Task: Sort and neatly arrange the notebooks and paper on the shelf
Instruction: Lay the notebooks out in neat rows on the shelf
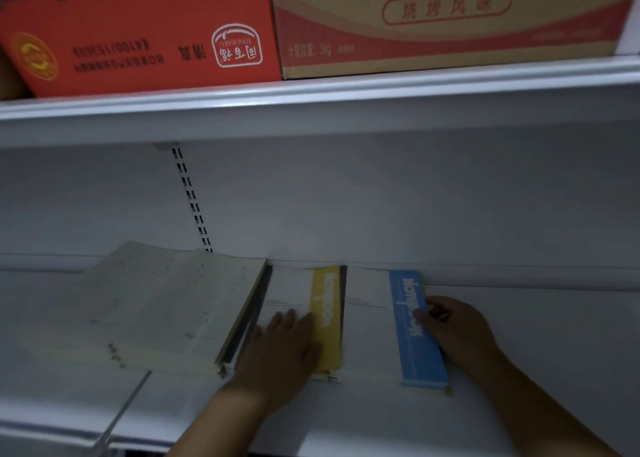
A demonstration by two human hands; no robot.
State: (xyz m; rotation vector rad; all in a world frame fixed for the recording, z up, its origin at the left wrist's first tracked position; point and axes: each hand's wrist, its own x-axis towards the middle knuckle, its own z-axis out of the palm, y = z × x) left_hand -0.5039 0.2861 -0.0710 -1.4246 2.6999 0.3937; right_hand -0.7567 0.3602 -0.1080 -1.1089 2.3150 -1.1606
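Note:
Two notebook stacks lie flat on the white shelf (536,335). The left stack has a white and yellow cover (327,304); my left hand (284,345) rests flat on it, fingers spread. The right stack has a white and blue cover (412,335); my right hand (453,328) holds its right edge, thumb on the blue band and fingers around the side. To their left a stack of pale, stained paper (156,311) lies flat, with a dark spine against the yellow notebook.
Above, a second shelf (311,99) carries a red carton (138,30) and a brown and red carton (450,20). A slotted upright (192,200) runs down the back wall. A thin divider (124,411) crosses the front left.

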